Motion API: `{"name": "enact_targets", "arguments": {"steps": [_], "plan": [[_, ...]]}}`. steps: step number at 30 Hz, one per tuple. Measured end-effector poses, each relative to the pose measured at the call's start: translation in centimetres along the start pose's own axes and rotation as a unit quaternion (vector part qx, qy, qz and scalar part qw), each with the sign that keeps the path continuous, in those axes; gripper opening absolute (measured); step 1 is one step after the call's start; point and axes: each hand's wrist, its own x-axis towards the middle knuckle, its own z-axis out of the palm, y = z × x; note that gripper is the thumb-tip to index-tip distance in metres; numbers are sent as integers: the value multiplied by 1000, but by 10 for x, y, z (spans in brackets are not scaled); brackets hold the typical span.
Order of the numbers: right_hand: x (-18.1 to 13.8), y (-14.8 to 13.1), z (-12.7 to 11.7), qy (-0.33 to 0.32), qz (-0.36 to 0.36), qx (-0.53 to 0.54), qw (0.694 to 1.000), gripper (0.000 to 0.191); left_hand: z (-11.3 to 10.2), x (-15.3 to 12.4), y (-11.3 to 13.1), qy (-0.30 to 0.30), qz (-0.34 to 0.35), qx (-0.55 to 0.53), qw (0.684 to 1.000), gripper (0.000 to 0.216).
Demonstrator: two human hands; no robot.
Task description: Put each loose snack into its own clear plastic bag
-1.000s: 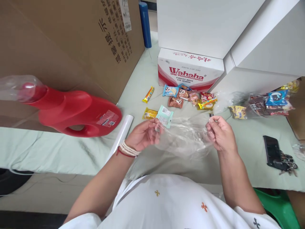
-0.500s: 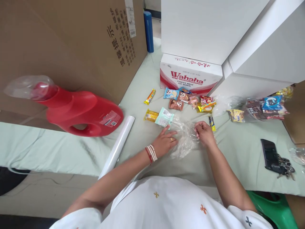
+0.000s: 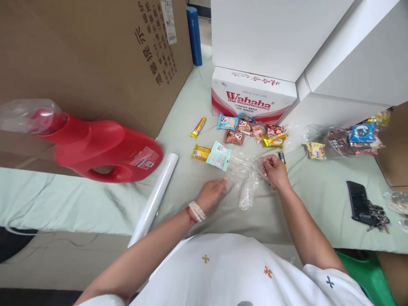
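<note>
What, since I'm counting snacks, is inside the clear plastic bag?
No snack shows inside the clear plastic bag; only the green cloth is seen through it. The right hand pinches one edge, hiding that bit.

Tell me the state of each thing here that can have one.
clear plastic bag, crumpled on the cloth
right hand, pinching the bag's edge
left hand, open, flat on the cloth
red jug, on its side, cap wrapped in plastic
Wahaha box, closed
white roll, rolled up, lying flat
phone, screen dark
</note>
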Motion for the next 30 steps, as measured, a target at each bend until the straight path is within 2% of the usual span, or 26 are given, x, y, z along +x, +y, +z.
{"name": "enact_targets", "arguments": {"steps": [1, 3, 5, 6, 8, 10, 13, 15, 17, 20, 21, 22, 24, 26, 28, 30], "plan": [[-3, 0, 2, -1, -3, 4, 1000, 24, 19, 9, 4, 30, -4, 13, 999, 43], [-7, 0, 2, -1, -9, 12, 1000, 26, 50, 26, 10, 48, -3, 0, 999, 39], [-11, 2, -6, 4, -4, 15, 1000, 29, 66, 37, 15, 43, -1, -26, 999, 32], [-12, 4, -12, 10, 2, 13, 1000, 30, 67, 38, 16, 34, 1, -41, 999, 29], [-13, 7, -26, 32, 13, -1, 999, 31, 56, 31, 16, 8, 8, -65, 998, 25], [-10, 11, -39, 47, 15, -17, 999, 31, 32, 15, 14, -35, 9, -115, 993, 27], [1, 16, -46, 35, 1, -27, 999, 31, -10, -10, 7, -126, -44, -284, 950, 40], [12, 15, -43, 19, -12, -28, 999, 32, -33, -19, 1, -114, -88, -301, 943, 47], [19, 10, -38, 43, -48, -50, 997, 35, -47, -24, -5, -59, -121, -277, 951, 48], [9, 2, -35, 185, -138, -119, 966, 44, -51, -27, -12, -18, -150, -265, 952, 45], [-2, 2, -34, 217, -139, -128, 958, 46, -49, -28, -13, -21, -150, -270, 951, 44], [-16, 4, -31, 219, -112, -121, 962, 49, -46, -30, -13, -25, -147, -276, 949, 45], [-49, 14, -20, 135, 0, -79, 988, 58, -38, -34, -9, -26, -134, -285, 949, 47], [-81, 28, -3, 39, 80, -61, 994, 59, -31, -38, -5, -24, -124, -287, 950, 49], [-103, 40, 13, 20, 73, -70, 995, 57, -27, -39, -3, -33, -121, -282, 951, 50], [-111, 48, 19, 12, 50, -53, 997, 57, -31, -38, -5, -40, -126, -268, 954, 51]]}}
